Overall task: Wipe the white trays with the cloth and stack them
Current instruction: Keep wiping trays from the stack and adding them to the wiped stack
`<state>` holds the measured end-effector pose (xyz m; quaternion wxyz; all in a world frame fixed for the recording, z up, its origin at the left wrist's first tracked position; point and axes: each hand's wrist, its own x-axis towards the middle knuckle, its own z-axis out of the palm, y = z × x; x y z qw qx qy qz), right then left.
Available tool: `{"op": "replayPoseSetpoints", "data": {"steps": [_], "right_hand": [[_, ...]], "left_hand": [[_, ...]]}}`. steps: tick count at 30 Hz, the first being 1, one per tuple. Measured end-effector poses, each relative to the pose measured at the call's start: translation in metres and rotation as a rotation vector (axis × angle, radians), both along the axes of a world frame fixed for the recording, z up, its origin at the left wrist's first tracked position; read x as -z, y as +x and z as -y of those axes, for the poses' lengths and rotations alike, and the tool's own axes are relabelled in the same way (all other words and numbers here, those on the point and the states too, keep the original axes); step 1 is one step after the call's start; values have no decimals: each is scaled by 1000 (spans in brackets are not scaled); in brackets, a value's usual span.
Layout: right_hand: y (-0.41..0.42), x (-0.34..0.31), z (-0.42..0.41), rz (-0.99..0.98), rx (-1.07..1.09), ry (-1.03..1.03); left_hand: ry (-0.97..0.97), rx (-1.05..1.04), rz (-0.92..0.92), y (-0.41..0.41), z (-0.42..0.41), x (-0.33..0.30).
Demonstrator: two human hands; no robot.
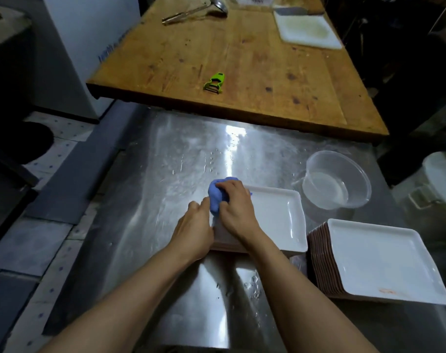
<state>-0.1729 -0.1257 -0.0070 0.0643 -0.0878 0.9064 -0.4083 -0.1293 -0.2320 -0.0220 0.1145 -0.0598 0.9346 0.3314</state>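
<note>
White tray (275, 220) beside water-filled bowl (336, 183)

Hidden, cut off or unclear:

- White tray (275, 220), centre of frame: its left part is covered by the right hand (235, 208) and the blue cloth (220, 193); its near left edge lies behind the left hand (192, 229).
- Blue cloth: lower part is bunched under the right hand's fingers, so its full shape cannot be told.
- Stack of trays (384, 261), lower right: only the top tray shows whole; those beneath show as brown edges, too many and too thin to count.
- White basket (257, 0), top edge: cut off by the frame.
- Ladle (196, 11), top centre: blurred.
- White bin (440, 179), right edge: cut off.
- Blue lettering (110, 50), upper left: unreadable.
</note>
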Motion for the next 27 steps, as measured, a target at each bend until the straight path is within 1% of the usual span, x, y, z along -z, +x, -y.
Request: {"op": "replayPoseSetpoints", "data": {"steps": [3, 7, 9, 11, 15, 18, 20, 22, 24, 27], "right_hand": [[-1, -5, -7, 32, -29, -20], [11, -10, -18, 94, -133, 20], [18, -10, -23, 144, -185, 75], [26, -12, -26, 162, -218, 90], [42, -21, -29, 135, -274, 140], [48, -25, -34, 112, -356, 171], [49, -24, -43, 100, -366, 244], [50, -21, -57, 43, -331, 316], [54, -20, -76, 5, -268, 376], [55, -19, -111, 14, -142, 450]], "left_hand": [[28, 12, 26, -1, 5, 2], [306, -37, 78, 0, 12, 1], [397, -61, 102, 0, 14, -1], [443, -71, 129, -1, 15, -3], [459, -65, 126, -1, 14, -7], [407, -92, 114, -2, 11, -6], [246, -81, 88, -3, 7, -4], [89, -44, 48, -3, 2, -3], [30, -29, 40, -4, -2, -2], [-19, -15, 38, -5, -4, 0]]}}
